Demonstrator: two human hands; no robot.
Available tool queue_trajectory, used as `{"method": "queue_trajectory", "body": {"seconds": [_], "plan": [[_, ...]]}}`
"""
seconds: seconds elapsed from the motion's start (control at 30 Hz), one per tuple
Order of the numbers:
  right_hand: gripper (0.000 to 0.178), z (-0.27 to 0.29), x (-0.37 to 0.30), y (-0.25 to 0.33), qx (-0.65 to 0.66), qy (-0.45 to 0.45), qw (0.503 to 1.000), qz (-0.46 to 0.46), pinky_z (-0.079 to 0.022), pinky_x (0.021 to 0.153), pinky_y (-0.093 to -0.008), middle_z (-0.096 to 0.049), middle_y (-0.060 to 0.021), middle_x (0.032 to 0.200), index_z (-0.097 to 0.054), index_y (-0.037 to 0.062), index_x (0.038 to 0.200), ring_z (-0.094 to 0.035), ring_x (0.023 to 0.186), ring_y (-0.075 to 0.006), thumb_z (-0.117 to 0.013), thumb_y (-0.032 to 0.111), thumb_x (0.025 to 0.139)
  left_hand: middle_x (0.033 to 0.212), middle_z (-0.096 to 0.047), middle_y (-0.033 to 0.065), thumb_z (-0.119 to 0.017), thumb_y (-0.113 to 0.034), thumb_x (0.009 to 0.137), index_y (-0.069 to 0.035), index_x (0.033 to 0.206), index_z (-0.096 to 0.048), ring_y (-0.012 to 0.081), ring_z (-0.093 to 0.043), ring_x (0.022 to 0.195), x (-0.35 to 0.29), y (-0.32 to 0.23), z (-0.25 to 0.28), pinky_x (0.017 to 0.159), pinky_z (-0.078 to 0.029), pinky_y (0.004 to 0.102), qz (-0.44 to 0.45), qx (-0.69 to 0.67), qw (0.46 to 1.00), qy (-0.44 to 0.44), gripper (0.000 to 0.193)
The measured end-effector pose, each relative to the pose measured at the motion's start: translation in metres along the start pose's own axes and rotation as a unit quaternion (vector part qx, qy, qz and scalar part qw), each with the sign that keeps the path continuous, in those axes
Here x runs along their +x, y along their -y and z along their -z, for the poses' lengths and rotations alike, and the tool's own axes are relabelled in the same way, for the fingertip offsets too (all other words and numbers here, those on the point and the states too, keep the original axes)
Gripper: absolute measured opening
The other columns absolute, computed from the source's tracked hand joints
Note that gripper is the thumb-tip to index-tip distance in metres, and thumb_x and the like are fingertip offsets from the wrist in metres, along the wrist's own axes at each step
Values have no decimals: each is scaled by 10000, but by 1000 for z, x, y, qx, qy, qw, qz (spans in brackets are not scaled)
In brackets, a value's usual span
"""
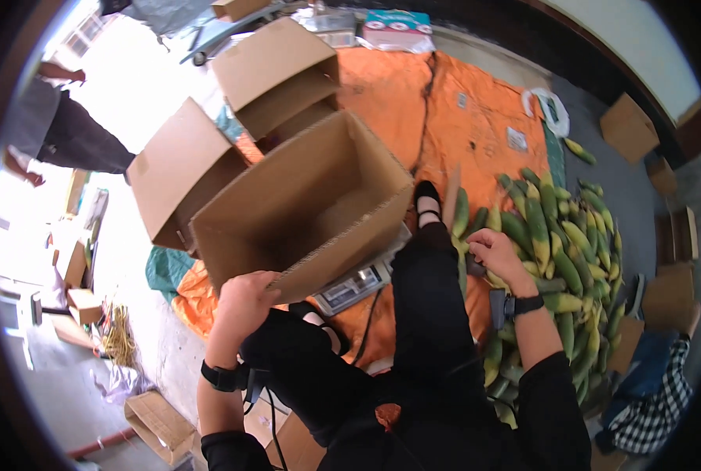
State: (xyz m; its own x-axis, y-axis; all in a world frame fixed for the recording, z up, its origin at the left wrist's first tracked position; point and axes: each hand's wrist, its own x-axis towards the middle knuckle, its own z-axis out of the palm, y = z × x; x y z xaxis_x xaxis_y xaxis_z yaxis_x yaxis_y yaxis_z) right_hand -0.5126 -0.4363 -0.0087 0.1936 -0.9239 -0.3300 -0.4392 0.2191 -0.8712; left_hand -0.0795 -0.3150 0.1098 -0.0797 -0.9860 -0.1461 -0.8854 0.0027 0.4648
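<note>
My left hand [244,302] is closed over the near left rim of a large open cardboard box [382,228], fingers wrapped around its edge. Inside, the box shows bare brown walls and a shadowed bottom. It stands tilted in view over a scale [354,289] with a display panel, part of which shows at its near side. My right hand [498,255] is at the left edge of a big pile of long green-and-yellow cucumbers [578,263]. Its fingers are curled in a pinch beside a yellowish cucumber; whatever lies between the fingertips is too small to make out.
Two more cardboard boxes [182,169] [276,63] lie beyond the held one. An orange tarp [382,86] covers the floor. One loose cucumber [579,151] lies apart near a white plastic bag [553,114]. Another person [83,133] stands at the far left.
</note>
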Motion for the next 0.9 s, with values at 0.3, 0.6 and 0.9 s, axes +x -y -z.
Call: {"method": "queue_trajectory", "body": {"seconds": [0.3,0.6,0.9], "plan": [[135,149,-47,-110,-237,-112,959,-110,-512,662,-362,-664,-125,791,-662,20,902,-646,715,-235,-639,111,805,868,-635,194,-642,-65,729,-6,977,-649,381,-615,825,28,-14,-10,712,-489,395,-6,-43,999,11,255],[104,212,-74,-161,-423,-156,879,-156,-503,735,-452,-666,-155,841,-669,82,841,-630,829,-358,-587,115,786,903,-642,172,-649,-61,717,-10,1009,-647,365,-604,889,35,-20,-10,801,-462,402,-4,10,1000,-5,295],[284,48,-63,-232,-571,-22,810,-133,-467,868,-462,-584,-57,1127,-577,138,1070,-531,1105,-257,-604,158,788,1023,-629,124,-658,-61,752,-71,1152,-613,311,-560,1019,23,-38,-25,971,-384,426,-5,111,982,-153,403]]}}
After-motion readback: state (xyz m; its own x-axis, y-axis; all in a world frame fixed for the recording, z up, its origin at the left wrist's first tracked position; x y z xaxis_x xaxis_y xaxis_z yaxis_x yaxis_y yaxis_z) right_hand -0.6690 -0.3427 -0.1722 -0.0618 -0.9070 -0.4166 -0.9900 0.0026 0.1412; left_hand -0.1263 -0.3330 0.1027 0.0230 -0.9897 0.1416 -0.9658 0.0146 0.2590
